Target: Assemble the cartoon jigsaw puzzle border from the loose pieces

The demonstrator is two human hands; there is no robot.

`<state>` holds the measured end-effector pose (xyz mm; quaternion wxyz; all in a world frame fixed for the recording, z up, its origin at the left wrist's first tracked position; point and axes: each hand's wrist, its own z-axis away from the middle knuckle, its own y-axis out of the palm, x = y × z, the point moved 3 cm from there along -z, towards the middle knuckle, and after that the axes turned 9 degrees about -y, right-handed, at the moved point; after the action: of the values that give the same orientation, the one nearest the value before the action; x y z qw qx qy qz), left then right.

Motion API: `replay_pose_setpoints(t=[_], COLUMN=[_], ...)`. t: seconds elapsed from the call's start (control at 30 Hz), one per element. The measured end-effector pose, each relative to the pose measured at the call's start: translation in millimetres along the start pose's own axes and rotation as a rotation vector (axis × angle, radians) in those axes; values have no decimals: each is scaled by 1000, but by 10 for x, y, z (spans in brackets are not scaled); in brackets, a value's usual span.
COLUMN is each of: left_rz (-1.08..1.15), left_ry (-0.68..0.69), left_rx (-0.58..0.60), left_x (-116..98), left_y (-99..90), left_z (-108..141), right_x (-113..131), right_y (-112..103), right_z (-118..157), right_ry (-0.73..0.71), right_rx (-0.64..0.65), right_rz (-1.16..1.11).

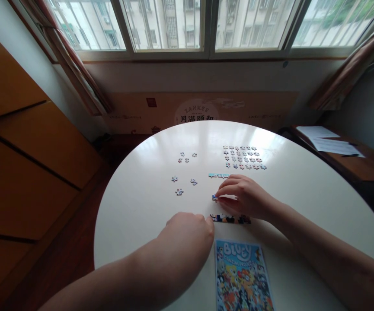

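Observation:
At the middle of the table, the fingertips of my right hand (243,194) are pinched on a small blue-and-white jigsaw puzzle piece (214,197). My left hand (191,226) is closed with its fingers curled under, its knuckle side at the left end of a dark, multicoloured strip of joined puzzle pieces (228,219). What its fingers hold, if anything, is hidden. Beyond my right hand lies a light blue strip of joined pieces (218,175), partly covered by the fingers. A colourful picture sheet marked "BLUEY" (243,276) lies nearest to me.
Loose puzzle pieces lie in rows (243,159) at the far right of the white round table (135,207). Several more pieces (179,191) are scattered left of the middle. A wooden side table (358,168) with papers (332,144) stands at the right, below windows.

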<state>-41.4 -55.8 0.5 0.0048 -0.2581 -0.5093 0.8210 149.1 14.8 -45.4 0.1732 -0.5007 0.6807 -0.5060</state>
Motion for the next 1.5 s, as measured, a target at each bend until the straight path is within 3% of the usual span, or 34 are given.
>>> replay_pose_setpoints(t=[0.53, 0.83, 1.13, 1.5], left_rz=[-117, -178, -267, -335], left_ry=[75, 98, 189, 170], left_rx=[-11, -8, -73, -51], left_x=[71, 2, 143, 57], left_y=[43, -35, 103, 58], left_z=[-51, -52, -120, -143], right_x=[72, 166, 244, 289], right_y=[52, 27, 19, 14], right_z=[-44, -26, -41, -45], right_ry=[94, 42, 20, 29], right_rx=[-3, 62, 85, 117], right_rz=[-34, -114, -116, -118])
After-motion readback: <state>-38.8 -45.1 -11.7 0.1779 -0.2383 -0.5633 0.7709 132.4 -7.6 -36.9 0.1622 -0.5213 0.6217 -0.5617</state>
